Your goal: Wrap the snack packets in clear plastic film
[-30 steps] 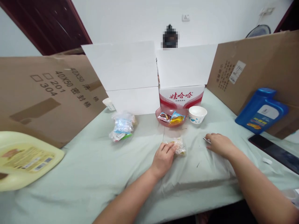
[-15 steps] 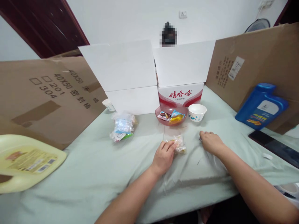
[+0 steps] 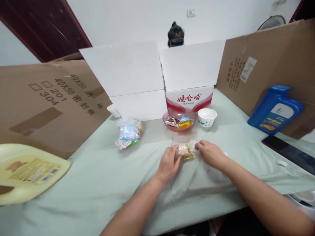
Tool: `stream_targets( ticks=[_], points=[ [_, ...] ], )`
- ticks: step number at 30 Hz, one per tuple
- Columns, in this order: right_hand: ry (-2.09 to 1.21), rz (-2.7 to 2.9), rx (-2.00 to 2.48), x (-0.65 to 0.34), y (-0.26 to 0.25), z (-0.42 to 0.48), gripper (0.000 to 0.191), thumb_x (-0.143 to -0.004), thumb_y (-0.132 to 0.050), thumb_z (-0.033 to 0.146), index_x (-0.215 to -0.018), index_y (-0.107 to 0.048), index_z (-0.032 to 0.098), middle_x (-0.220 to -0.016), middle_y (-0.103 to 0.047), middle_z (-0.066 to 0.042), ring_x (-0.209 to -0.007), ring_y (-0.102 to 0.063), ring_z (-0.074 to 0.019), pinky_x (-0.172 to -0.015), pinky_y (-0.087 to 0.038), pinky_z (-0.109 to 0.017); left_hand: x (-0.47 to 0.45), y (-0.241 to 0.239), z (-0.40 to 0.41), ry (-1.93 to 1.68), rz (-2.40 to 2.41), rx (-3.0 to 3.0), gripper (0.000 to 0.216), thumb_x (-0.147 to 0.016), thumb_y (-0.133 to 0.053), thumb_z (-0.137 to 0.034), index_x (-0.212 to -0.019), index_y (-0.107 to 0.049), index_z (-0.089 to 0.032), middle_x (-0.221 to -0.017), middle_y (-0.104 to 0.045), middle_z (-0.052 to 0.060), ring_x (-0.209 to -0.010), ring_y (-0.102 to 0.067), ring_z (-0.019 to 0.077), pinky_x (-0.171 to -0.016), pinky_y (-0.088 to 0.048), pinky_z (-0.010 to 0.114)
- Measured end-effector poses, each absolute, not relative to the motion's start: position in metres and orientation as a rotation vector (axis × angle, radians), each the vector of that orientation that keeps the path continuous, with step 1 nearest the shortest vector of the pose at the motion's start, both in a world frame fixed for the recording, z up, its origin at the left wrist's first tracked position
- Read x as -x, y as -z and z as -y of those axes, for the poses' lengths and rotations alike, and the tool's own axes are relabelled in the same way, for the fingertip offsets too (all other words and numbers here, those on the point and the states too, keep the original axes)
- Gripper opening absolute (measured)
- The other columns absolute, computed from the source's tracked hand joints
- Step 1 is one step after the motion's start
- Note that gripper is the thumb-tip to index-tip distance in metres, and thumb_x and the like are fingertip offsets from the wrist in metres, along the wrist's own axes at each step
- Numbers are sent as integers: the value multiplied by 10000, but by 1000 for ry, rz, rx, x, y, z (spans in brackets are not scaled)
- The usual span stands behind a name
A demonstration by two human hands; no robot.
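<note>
My left hand (image 3: 169, 164) is closed on the left end of a clear-wrapped snack packet (image 3: 185, 150) with pale, yellowish contents, low over the cloth. At the packet's right end, the fingers of my right hand (image 3: 209, 153) pinch the clear wrapper. Just beyond the packet stands a pink translucent bowl (image 3: 180, 129) holding several wrapped snacks. A white paper cup (image 3: 207, 118) with a blue-green print stands upright to the right of this bowl. Farther left lies a pile of wrapped snacks in clear plastic (image 3: 128, 132).
White cardboard panels (image 3: 123, 72) and a red-and-white box (image 3: 189, 100) stand at the back. Brown cardboard flanks both sides. A yellow jug (image 3: 34, 173) is at left; a blue bottle (image 3: 275, 109) and a black phone (image 3: 290, 155) are at right. Another person's head (image 3: 176, 34) shows behind the panels.
My right hand has moved left, from the cloth to the packet's right end. My left hand still holds the packet, which has turned to lie more sideways.
</note>
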State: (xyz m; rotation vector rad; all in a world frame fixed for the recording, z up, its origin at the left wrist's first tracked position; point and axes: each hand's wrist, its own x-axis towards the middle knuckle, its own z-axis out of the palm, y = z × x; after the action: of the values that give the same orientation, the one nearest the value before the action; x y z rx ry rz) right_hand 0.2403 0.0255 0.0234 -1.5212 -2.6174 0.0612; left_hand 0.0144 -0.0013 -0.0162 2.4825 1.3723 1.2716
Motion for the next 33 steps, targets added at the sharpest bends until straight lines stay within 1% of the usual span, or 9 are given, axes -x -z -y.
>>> stream_targets(
  ticks=[3, 7, 11, 17, 22, 25, 28, 30, 33],
  points=[
    [-22, 2506, 1935, -272, -31, -43, 279, -843, -424, 48, -1012, -619, 155, -969, -628, -112, -858, -610, -216, -673, -403, -291, -3, 4, -4, -1362, -1437, -2393, 210, -882, -482, -169, -1050, -605, -190, -847, -664, 38, -798, -613, 170, -757, -512, 302],
    [96, 2363, 2100, -286, -31, -51, 243, -881, -434, 138, -1020, -634, 119, -1015, -635, -174, -970, -581, -307, -745, -416, -363, 27, -11, -15, -1463, -1796, -2049, 215, -809, -495, -191, -967, -639, -177, -817, -660, 24, -709, -605, 153, -678, -497, 274],
    [125, 2180, 1666, -270, -29, -44, 253, -927, -449, 280, -1048, -629, 150, -1070, -643, -155, -1022, -553, -292, -863, -422, -395, 57, -24, -25, -1565, -2058, -1883, 252, -742, -500, -194, -951, -640, -183, -786, -632, 23, -774, -587, 191, -724, -487, 314],
    [-75, 2214, 967, -243, -35, -17, 244, -965, -413, 320, -950, -622, 196, -896, -668, -96, -861, -594, -212, -796, -463, -337, 61, -44, -9, -1880, -2004, -2163, 193, -740, -490, -151, -906, -585, -180, -889, -606, 70, -901, -566, 223, -792, -476, 355],
    [-219, 2621, 760, -225, -23, -7, 244, -971, -417, 296, -957, -639, 195, -868, -684, -79, -824, -622, -189, -762, -485, -316, 46, -47, 5, -1055, -1275, -2616, 90, -854, -492, -232, -808, -563, -203, -732, -610, 14, -672, -584, 149, -663, -488, 268],
    [-69, 2557, 950, -225, -8, -16, 233, -936, -494, 286, -1075, -635, 164, -1182, -638, -155, -1134, -558, -263, -945, -453, -413, 51, -36, -7, -787, -1494, -2614, 194, -893, -507, -333, -955, -621, -189, -1050, -664, 101, -998, -618, 244, -867, -494, 388],
    [21, 2443, 1175, -230, 2, -25, 363, -897, -561, 284, -1223, -575, 127, -1372, -508, -202, -1280, -447, -315, -1017, -406, -473, 60, -25, -22, -860, -1912, -2558, 347, -862, -564, -355, -1151, -602, -168, -1384, -486, 174, -1319, -387, 385, -1016, -366, 569],
    [-6, 2436, 1204, -231, 4, -27, 426, -883, -583, 295, -1272, -540, 124, -1345, -532, -194, -1246, -473, -311, -1003, -415, -469, 62, -23, -25, -1042, -1994, -2532, 382, -851, -577, -332, -1188, -584, -154, -1395, -459, 183, -1327, -375, 377, -1036, -356, 550],
    [-57, 2434, 1195, -228, 6, -26, 463, -868, -593, 278, -1295, -514, 116, -1186, -629, -169, -1105, -546, -304, -920, -454, -464, 60, -26, -21, -1228, -1838, -2549, 238, -899, -506, -297, -1056, -624, -164, -1153, -605, 135, -1112, -562, 261, -967, -443, 401]
  ],
)
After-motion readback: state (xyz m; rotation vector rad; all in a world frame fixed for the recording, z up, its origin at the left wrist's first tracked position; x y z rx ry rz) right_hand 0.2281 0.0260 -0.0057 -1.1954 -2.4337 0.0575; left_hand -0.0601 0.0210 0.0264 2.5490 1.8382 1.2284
